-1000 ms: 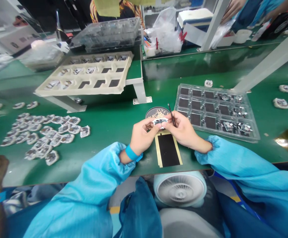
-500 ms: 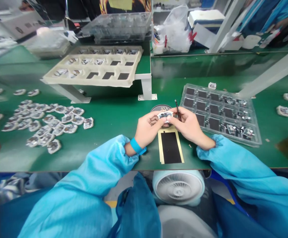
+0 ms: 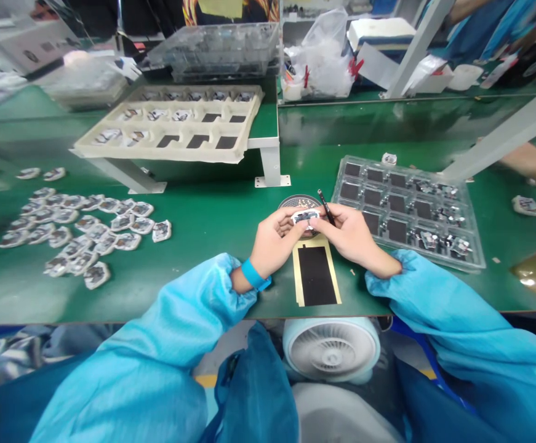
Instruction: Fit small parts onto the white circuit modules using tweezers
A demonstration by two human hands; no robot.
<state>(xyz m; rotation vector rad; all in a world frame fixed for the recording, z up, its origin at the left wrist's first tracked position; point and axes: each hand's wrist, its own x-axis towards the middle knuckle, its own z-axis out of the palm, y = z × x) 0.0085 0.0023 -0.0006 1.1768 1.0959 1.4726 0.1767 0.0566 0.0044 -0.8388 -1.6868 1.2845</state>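
At the frame's centre, the left hand (image 3: 273, 241) and right hand (image 3: 349, 234) both clamp 1 white part (image 3: 305, 216), the right also holding 1 black tool (image 3: 325, 207), with a dish (image 3: 290, 201) partly hidden behind them, a pad (image 3: 317, 275) below and a tray (image 3: 475, 237) at right.

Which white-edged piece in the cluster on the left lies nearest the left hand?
The rightmost piece, at the edge facing the left hand; all the others there lie farther left.
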